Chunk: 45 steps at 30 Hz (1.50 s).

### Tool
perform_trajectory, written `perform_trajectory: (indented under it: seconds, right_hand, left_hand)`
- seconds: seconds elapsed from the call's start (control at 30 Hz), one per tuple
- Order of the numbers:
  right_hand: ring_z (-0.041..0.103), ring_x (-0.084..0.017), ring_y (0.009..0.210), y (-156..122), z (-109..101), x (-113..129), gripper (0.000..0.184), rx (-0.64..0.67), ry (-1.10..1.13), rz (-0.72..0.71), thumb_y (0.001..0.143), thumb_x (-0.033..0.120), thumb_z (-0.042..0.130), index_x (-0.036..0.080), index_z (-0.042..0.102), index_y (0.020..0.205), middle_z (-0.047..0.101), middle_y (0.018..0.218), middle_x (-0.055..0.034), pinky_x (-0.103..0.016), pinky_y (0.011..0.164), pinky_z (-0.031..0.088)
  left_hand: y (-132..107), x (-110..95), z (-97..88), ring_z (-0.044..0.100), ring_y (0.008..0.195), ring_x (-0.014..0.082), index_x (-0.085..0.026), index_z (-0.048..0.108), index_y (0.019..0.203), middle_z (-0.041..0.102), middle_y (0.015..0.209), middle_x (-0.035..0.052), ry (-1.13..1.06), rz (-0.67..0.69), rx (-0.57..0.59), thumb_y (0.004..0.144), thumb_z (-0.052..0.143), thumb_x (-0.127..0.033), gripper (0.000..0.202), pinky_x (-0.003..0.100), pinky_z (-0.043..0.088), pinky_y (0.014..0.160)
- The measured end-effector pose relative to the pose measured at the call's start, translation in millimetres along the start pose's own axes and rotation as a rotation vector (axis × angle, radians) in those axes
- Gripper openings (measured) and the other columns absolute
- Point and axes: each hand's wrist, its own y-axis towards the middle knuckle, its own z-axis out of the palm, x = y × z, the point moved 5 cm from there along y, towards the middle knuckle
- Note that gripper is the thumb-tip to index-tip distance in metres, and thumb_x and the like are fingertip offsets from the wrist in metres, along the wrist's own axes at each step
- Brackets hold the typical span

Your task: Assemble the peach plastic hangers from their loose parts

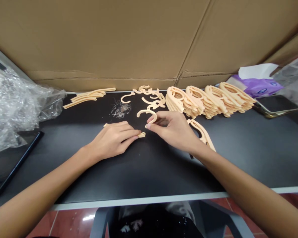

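Peach plastic hook (147,115) pinched between thumb and fingertips of right hand (172,129), other fingers half curled, above black table (151,168). Left hand (113,140) nearly closed, fingertips (136,133) against small peach piece (142,135), firmness of hold impossible to tell. Hanger (203,135) just beside right wrist; stacked hangers (208,100) and loose hooks (149,94) farther back. Crumpled clear plastic bag (20,110) at left, contents unclear; purple tissue pack (257,86) at back right, white tissue (258,71) poking out.
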Motion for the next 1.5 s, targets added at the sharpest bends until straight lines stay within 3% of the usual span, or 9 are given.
perform_trajectory:
  seconds: [0.17,0.4,0.73,1.0,1.23,1.5]
  right_hand:
    - [0.069,-0.016,0.074,3.3,-4.0,-2.9,0.008,0.053,0.131,0.069,0.074,0.023,0.071,0.018,0.067,0.078,0.073,0.076,-0.0018,-0.031,0.074,0.054]
    - [0.065,-0.015,0.069,2.0,-4.2,-8.6,0.006,0.183,0.051,0.108,0.071,0.021,0.072,0.018,0.068,0.074,0.072,0.071,-0.0005,-0.028,0.066,0.049]
    - [0.068,-0.016,0.074,1.8,4.4,-11.5,0.006,0.303,0.135,0.107,0.073,0.023,0.068,0.019,0.065,0.077,0.072,0.074,-0.0001,-0.029,0.071,0.051]
    - [0.067,-0.015,0.074,3.1,5.9,-12.5,0.008,0.311,0.148,0.106,0.072,0.023,0.069,0.019,0.063,0.077,0.070,0.074,0.0001,-0.029,0.072,0.052]
    - [0.066,-0.014,0.072,3.5,7.3,-13.8,0.011,0.318,0.168,0.148,0.071,0.022,0.069,0.018,0.062,0.078,0.070,0.074,-0.0002,-0.028,0.071,0.051]
    - [0.061,-0.013,0.067,3.8,9.1,-16.7,0.012,0.356,0.167,0.152,0.070,0.019,0.069,0.017,0.061,0.080,0.067,0.070,0.0010,-0.026,0.066,0.047]
  left_hand:
    - [0.5,-3.2,1.5,0.067,0.079,0.0170,-0.015,0.075,0.105,0.075,0.093,0.0077,0.059,0.045,0.013,0.103,0.051,-0.022,0.025,0.030,0.054,0.068]
    - [1.7,-7.2,2.6,0.065,0.077,0.0175,-0.018,0.074,0.104,0.073,0.088,0.0060,0.190,0.064,0.049,0.103,0.049,-0.023,0.026,0.031,0.048,0.066]
    - [2.5,-10.2,3.3,0.064,0.072,0.0159,-0.019,0.075,0.099,0.074,0.088,0.0046,0.253,0.070,0.048,0.103,0.047,-0.021,0.028,0.031,0.047,0.064]
    - [2.1,-8.9,4.0,0.066,0.074,0.0165,-0.018,0.075,0.098,0.075,0.090,0.0056,0.201,0.047,0.056,0.103,0.048,-0.021,0.028,0.032,0.048,0.067]
    - [-1.1,-8.4,3.3,0.070,0.078,0.0193,-0.017,0.073,0.093,0.076,0.086,0.0052,0.171,0.085,-0.034,0.100,0.053,-0.021,0.021,0.033,0.054,0.071]
    - [4.2,-14.5,1.3,0.064,0.070,0.0179,-0.014,0.071,0.086,0.072,0.081,0.0046,0.234,0.110,-0.028,0.098,0.055,-0.016,0.019,0.031,0.047,0.064]
